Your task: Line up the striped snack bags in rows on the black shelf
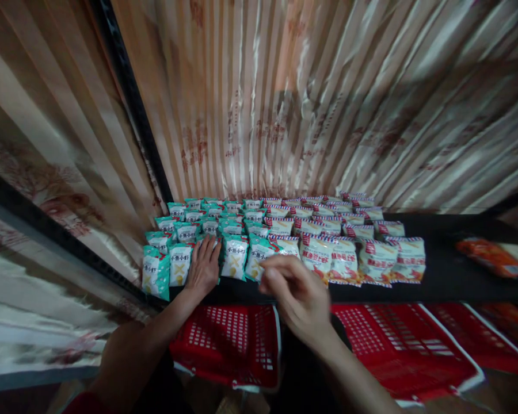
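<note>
My left hand (204,266) lies with its fingers stretched out over a teal-and-white snack packet in the front row, hiding most of it. A matching snack packet (180,265) stands just left of that hand, and another teal packet (234,257) is to its right. My right hand (300,292), slightly blurred, is held in front of the row with its fingers curled in; I see nothing between them. Behind its fingertips is a teal packet (259,253), partly covered. To the right stand rows of white packets (343,259) with striped edges and orange pictures.
The packets stand in several rows on a black shelf (444,276). An orange package (492,256) lies at the shelf's right. Red baskets (228,345) (397,339) are below the front edge. A pleated curtain (259,103) hangs behind, and a dark metal post (133,103) rises at left.
</note>
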{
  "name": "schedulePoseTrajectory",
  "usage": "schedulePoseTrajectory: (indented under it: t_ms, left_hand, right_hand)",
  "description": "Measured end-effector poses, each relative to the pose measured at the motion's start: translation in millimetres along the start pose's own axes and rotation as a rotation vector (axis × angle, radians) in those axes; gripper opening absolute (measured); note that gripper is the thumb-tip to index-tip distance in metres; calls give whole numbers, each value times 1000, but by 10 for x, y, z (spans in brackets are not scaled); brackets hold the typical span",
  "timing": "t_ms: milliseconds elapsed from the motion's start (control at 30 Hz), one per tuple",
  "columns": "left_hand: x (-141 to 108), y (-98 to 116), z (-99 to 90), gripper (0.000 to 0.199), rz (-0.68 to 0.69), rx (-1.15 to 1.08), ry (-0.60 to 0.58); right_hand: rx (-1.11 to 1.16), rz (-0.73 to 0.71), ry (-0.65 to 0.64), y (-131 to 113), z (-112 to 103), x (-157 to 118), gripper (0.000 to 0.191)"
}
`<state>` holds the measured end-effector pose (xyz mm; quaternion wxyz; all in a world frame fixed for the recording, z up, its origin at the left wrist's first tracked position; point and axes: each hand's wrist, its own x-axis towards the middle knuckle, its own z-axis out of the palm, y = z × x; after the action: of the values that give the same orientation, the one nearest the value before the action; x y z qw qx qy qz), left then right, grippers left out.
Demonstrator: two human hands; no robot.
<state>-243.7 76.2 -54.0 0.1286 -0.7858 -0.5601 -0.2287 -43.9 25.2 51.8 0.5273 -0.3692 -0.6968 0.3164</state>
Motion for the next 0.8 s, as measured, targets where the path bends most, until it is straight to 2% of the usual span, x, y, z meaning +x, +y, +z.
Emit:
schedulePoseTrajectory:
  t_ms: [133,200,267,400,533,800]
  left_hand:
    - [-12,3,14,50,9,-11,31]
    - [-2,29,40,48,-3,-6,57]
    - [15,70,75,46,-28,1,79]
    - [31,165,144,46,-10,-28,114]
    - [2,209,172,48,24,-86,152]
    - [-61,227,113,51,66,-71,165]
  right_hand:
    - [-527,39,-125,584,108,406,39]
    - [-687,-34,-232,813,154,538,41]
    - [-782,-76,-296,939,190,630,41]
    - [-863,-81,-349,1006,252,766,31]
    - [-859,-92,-346,1080,335,849,16]
    - [-882,-255,-249,1193,521,913,17]
